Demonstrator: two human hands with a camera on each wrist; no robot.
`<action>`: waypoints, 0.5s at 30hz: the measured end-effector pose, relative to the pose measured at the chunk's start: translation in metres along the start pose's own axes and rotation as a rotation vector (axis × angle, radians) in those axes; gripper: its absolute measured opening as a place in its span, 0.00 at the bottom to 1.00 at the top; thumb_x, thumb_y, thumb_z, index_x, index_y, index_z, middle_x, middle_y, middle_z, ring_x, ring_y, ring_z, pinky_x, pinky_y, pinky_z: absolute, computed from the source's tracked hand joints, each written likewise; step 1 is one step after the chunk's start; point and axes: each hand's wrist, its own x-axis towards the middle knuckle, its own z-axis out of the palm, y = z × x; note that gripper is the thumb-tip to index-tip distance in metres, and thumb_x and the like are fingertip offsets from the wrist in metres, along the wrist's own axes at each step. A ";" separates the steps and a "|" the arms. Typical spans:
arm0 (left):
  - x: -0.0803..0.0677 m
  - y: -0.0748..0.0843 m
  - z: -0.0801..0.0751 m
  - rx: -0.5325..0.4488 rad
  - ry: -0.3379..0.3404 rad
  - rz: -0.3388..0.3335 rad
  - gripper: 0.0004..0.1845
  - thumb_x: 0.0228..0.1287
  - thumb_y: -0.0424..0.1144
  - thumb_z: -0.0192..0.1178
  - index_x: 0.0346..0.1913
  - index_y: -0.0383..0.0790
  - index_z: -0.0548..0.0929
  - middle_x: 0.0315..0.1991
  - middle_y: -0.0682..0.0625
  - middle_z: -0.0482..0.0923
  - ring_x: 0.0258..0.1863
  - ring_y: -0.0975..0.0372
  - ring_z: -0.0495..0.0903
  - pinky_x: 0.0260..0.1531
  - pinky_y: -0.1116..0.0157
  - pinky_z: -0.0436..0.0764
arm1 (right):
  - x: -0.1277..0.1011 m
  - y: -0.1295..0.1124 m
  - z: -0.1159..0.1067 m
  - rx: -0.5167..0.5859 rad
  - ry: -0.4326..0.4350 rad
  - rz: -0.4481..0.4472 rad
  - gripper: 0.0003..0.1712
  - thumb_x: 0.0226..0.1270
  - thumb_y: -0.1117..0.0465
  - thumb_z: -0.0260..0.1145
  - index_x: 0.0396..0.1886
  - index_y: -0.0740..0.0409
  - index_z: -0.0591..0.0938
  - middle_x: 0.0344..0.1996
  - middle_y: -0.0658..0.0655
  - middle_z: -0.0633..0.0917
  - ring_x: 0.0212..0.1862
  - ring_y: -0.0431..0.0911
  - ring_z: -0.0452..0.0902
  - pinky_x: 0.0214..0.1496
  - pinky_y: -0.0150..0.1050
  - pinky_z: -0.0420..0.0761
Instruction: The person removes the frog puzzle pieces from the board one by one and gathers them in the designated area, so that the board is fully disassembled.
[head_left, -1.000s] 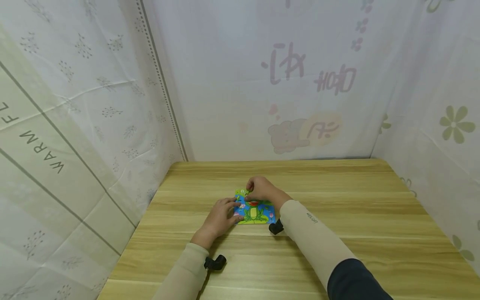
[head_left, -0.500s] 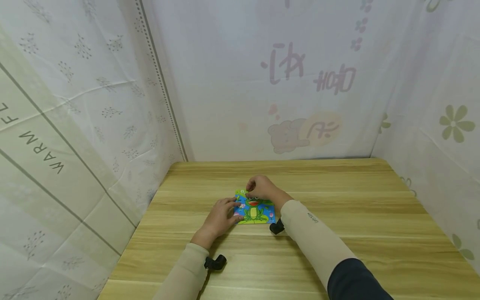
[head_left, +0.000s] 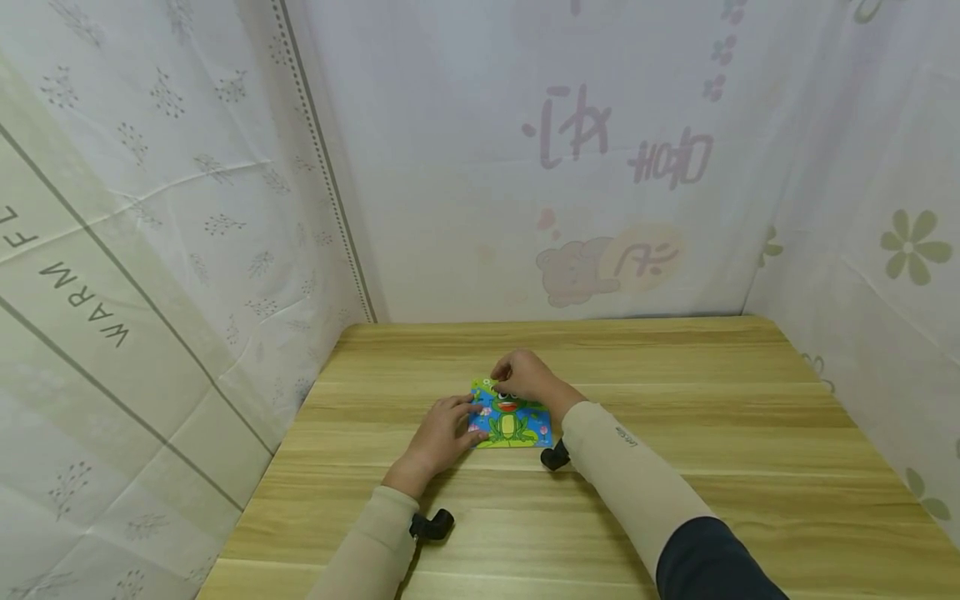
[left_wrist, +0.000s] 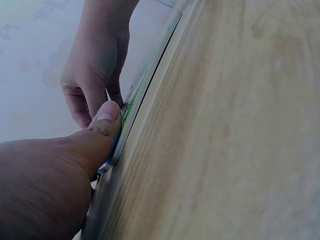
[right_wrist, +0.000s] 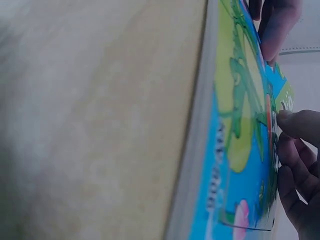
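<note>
A small frog picture puzzle (head_left: 513, 427) lies flat on the wooden table (head_left: 675, 417). My left hand (head_left: 450, 429) rests at its left edge, and in the left wrist view the thumb (left_wrist: 102, 132) presses against the board's rim (left_wrist: 145, 85). My right hand (head_left: 517, 375) hovers over the puzzle's far part, its curled fingers (right_wrist: 297, 150) pinching a puzzle piece by the frog's head (right_wrist: 270, 117). The piece itself is mostly hidden by the fingers. The left hand's fingertips (right_wrist: 275, 25) show at the top of the right wrist view.
White printed fabric walls (head_left: 525, 167) close in the table on the left, back and right. Black camera mounts sit at my left wrist (head_left: 431, 525) and right wrist (head_left: 553, 456). Bare wood stretches to the right of the puzzle.
My right hand has crept slightly toward the puzzle's far edge, showing a little more of the frog's face. The left hand has stayed put.
</note>
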 end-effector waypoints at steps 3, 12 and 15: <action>0.001 0.000 0.000 -0.006 -0.002 -0.003 0.29 0.61 0.58 0.63 0.61 0.49 0.78 0.68 0.51 0.66 0.66 0.54 0.63 0.65 0.51 0.64 | 0.000 -0.001 0.000 -0.042 0.014 -0.016 0.10 0.62 0.55 0.71 0.42 0.51 0.87 0.33 0.43 0.83 0.37 0.39 0.77 0.41 0.37 0.81; 0.001 0.000 0.000 -0.003 -0.011 -0.004 0.29 0.61 0.58 0.62 0.61 0.49 0.77 0.68 0.50 0.66 0.66 0.54 0.63 0.65 0.51 0.64 | 0.001 0.002 0.001 -0.050 0.047 -0.025 0.08 0.63 0.55 0.70 0.40 0.49 0.87 0.32 0.42 0.83 0.37 0.38 0.77 0.41 0.36 0.81; 0.000 0.001 0.000 0.004 -0.014 -0.007 0.29 0.61 0.59 0.62 0.62 0.49 0.77 0.68 0.50 0.66 0.66 0.54 0.63 0.65 0.52 0.64 | 0.000 0.005 -0.001 -0.036 0.063 -0.026 0.07 0.63 0.55 0.70 0.39 0.48 0.86 0.32 0.42 0.82 0.36 0.38 0.78 0.40 0.35 0.80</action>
